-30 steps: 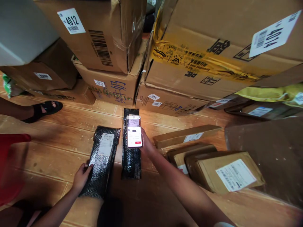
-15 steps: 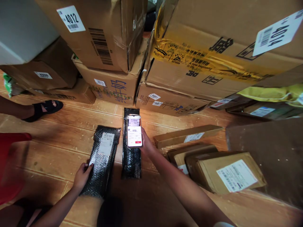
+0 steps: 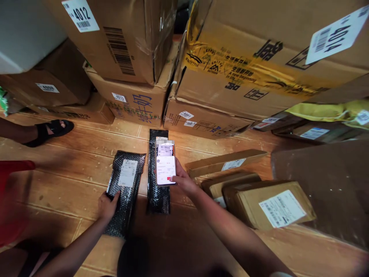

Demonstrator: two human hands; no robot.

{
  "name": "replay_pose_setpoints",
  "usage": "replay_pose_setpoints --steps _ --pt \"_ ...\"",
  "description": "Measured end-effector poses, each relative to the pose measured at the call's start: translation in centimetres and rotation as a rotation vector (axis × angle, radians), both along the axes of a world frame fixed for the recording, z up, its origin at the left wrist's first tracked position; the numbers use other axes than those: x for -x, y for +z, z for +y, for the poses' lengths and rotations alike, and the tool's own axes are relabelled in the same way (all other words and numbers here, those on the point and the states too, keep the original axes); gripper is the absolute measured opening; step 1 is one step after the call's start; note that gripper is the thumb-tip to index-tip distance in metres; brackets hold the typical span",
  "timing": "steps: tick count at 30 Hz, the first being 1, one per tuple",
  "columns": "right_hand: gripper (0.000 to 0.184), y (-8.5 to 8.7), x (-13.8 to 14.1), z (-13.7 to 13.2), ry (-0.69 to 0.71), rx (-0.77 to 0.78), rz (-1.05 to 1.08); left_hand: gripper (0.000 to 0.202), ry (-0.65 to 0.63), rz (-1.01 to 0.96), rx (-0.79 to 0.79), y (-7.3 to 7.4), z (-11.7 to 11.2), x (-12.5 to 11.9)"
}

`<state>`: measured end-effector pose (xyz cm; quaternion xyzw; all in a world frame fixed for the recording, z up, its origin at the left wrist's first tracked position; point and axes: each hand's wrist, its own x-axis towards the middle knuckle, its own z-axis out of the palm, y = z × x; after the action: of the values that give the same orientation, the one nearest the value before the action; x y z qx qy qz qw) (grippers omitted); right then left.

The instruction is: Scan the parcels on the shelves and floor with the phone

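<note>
Two long black bubble-wrap parcels lie side by side on the wooden floor. My left hand [image 3: 107, 206] grips the left parcel [image 3: 124, 188] at its near edge, fingers wrapped over it; a white label sits on its top. My right hand [image 3: 183, 180] holds a lit smartphone [image 3: 165, 164] flat above the right parcel [image 3: 157, 190], thumb on the screen. The screen displays a barcode label and a red button. The phone covers the middle of that parcel.
Stacked cardboard boxes [image 3: 230, 69] numbered 4012 and 4014 wall off the back. Flat brown parcels [image 3: 268, 206] and a long thin box [image 3: 225, 162] lie right of my arm. Another person's sandalled foot [image 3: 49, 129] and red clothing [image 3: 11, 200] are at the left.
My left hand slid forward and now grips further up the left parcel. The phone came slightly nearer and my thumb moved onto its screen. The view shifted a little.
</note>
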<state>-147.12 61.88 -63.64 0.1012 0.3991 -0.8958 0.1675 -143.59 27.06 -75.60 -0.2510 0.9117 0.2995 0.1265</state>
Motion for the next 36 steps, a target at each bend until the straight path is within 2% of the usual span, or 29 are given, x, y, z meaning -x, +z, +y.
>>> replay_pose_setpoints --steps 3,7,10,17,20,24,27,30,33,36 --pt "0.076 0.3 -0.6 0.5 0.008 -0.021 0.011 0.061 0.005 -0.027 0.011 -0.1 0.0 0.3" --pt "0.075 0.6 -1.9 1.8 0.022 -0.029 -0.007 0.057 0.006 -0.071 -0.106 -0.1 -0.2 0.8" --pt "0.075 0.7 -3.1 2.7 0.046 -0.027 -0.045 0.058 0.002 -0.092 -0.132 0.0 -0.3 1.0" --pt "0.075 -0.6 -5.8 3.4 0.039 -0.002 -0.094 0.068 -0.005 -0.138 -0.067 1.0 0.1 1.4" --pt "0.071 -0.6 -6.6 3.3 0.046 -0.001 -0.098 0.065 0.001 -0.151 -0.176 2.0 0.2 1.8" --pt "0.073 0.3 -7.3 3.4 0.054 0.007 -0.127 0.060 0.085 -0.126 -0.394 4.4 1.1 2.6" --pt "0.076 1.0 -7.9 4.0 0.041 -0.007 -0.156 0.057 0.169 -0.109 -0.561 6.5 2.5 3.1" --pt "0.079 1.5 -8.6 4.9 0.030 -0.030 -0.186 0.055 0.263 -0.109 -0.702 8.1 4.4 3.2" --pt "0.082 1.8 -9.4 6.1 0.012 -0.038 -0.200 0.054 0.331 -0.079 -0.743 8.6 5.9 3.2" --pt "0.082 2.1 -10.1 7.2 -0.037 -0.074 -0.217 0.057 0.310 -0.021 -0.713 8.4 6.3 4.0"
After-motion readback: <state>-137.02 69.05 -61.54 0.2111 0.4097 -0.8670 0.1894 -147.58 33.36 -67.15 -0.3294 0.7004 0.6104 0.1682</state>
